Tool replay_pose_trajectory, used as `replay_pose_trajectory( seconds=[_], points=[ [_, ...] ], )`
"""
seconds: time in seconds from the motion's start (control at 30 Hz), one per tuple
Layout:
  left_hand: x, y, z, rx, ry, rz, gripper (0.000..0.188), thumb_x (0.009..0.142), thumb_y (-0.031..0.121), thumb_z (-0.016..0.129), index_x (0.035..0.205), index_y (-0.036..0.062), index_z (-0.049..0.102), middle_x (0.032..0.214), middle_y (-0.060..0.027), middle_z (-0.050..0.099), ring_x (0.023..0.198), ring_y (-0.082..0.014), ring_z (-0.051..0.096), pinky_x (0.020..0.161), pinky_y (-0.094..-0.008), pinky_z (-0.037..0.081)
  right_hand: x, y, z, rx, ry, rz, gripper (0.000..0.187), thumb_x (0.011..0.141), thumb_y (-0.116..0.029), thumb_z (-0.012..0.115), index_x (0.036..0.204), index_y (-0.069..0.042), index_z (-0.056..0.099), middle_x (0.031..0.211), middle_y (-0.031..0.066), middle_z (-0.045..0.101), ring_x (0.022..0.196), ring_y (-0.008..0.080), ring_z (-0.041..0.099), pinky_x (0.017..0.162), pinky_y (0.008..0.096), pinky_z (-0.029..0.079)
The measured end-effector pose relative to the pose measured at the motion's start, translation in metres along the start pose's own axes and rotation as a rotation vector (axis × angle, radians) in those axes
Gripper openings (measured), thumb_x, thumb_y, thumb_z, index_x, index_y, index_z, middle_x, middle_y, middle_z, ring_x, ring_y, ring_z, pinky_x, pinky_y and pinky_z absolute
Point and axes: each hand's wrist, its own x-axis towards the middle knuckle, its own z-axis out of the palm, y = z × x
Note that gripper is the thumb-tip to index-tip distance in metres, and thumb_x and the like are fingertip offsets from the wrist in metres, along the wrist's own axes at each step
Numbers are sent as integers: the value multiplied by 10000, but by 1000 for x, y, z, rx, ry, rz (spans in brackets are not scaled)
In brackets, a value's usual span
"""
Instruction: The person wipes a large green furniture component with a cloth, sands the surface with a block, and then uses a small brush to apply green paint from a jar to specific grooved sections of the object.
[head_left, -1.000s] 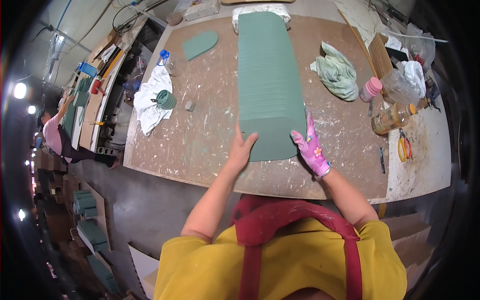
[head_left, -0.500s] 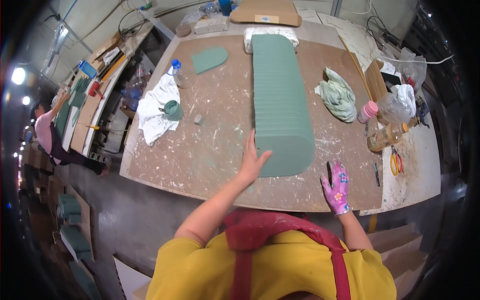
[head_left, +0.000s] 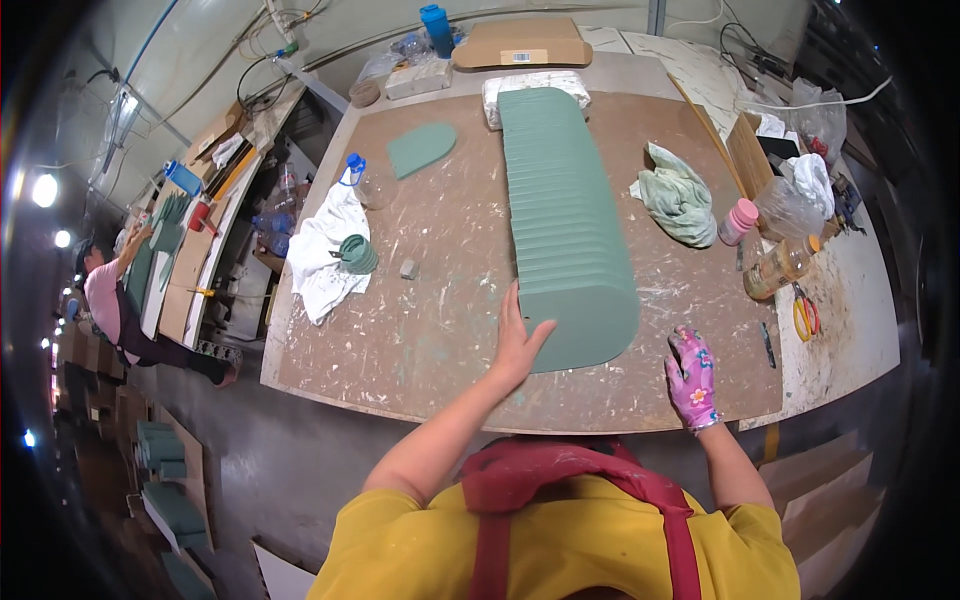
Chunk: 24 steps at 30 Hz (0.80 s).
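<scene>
A long row of overlapping green panels (head_left: 570,220), each with a rounded end, runs from the table's front toward the back. My bare left hand (head_left: 517,350) rests at the near left corner of the front panel, its fingers stretched along the edge and its thumb spread on top. To the right of the row, my right hand (head_left: 692,380) wears a pink flowered glove and hovers over or rests on the table, fingers loosely bent and thumb apart, with nothing seen in it. The far end of the row leans on a white wrapped block (head_left: 492,106).
On the brown work table (head_left: 440,330) lie a single green panel (head_left: 421,150), a white cloth (head_left: 325,250) with a green coil (head_left: 356,255), and a pale green rag (head_left: 676,200). Bottles (head_left: 780,268) and pliers (head_left: 805,314) sit at right. A co-worker (head_left: 105,300) stands far left.
The whole view has shifted a little, so the table sits slightly lower and farther right. My left hand keeps its place on the front panel. My right fingers look more bent.
</scene>
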Motion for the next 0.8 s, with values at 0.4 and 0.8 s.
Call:
replay_pose_trajectory(
  seconds=[0.4, 0.8],
  points=[
    [-2, 0, 5, 1, 13, 28, 813, 845, 179, 651, 1448, -37, 152, 1438, -240, 263, 1345, -371, 270, 1119, -422, 230, -2, 0, -4, -6, 3, 2, 351, 833, -132, 579, 1167, -24, 570, 1280, 171, 531, 1225, 358, 457, 1067, 465, 313],
    [-8, -8, 13, -66, -9, -55, 787, 853, 202, 625, 1440, -63, 172, 1438, -265, 273, 1348, -376, 268, 1125, -410, 208, -16, 7, -2, -55, 52, 5, 346, 834, -148, 580, 1160, -34, 566, 1291, 164, 523, 1218, 366, 459, 1056, 476, 320]
  ],
)
